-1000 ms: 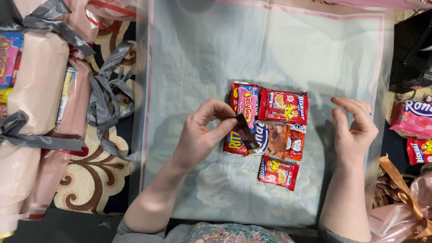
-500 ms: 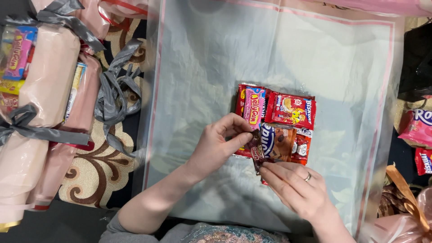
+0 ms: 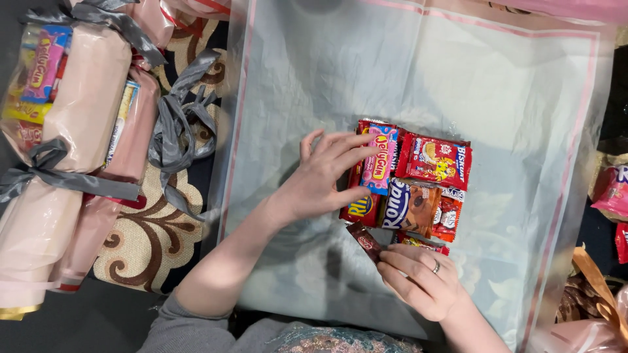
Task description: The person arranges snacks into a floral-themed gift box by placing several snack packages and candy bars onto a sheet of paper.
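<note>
**A:** Entry, head view. Where is the small dark bar?

**B:** The dark brown bar (image 3: 365, 241) sits just below centre of the frame, pinched at its lower end by the right hand (image 3: 422, 281). Fingers closed on it, thumb and forefinger gripping; a ring shows on one finger. The bar tilts up and to the left, its free end pointing at the bottom edge of the snack pile (image 3: 409, 193).

**A:** And the left hand?

**B:** The left hand (image 3: 324, 176) lies left of centre, open, fingers spread and laid flat over the left side of the pile. Fingertips rest on a pink packet (image 3: 379, 160); the thumb touches a red and yellow packet (image 3: 362, 210) underneath. It grips nothing that I can see.

**A:** Bar relative to that hand?

**B:** Below and slightly right of it, near but apart. The bar's upper end is just beside the red and yellow packet; whether it touches, I cannot tell.

**A:** Rest of the pile?

**B:** A red biscuit packet (image 3: 437, 160) at upper right, a brown cookie packet (image 3: 412, 206) in the middle, smaller red packets at the lower right edge. All lie on a translucent wrapping sheet with a pink border (image 3: 418, 72) that fills most of the frame.

**A:** Surroundings?

**B:** At the left of the frame, pink wrapped bundles (image 3: 85, 104) tied with grey ribbon (image 3: 173, 124), lying on a patterned carpet (image 3: 140, 242). More packets (image 3: 611, 193) at the right edge, partly cut off.
</note>
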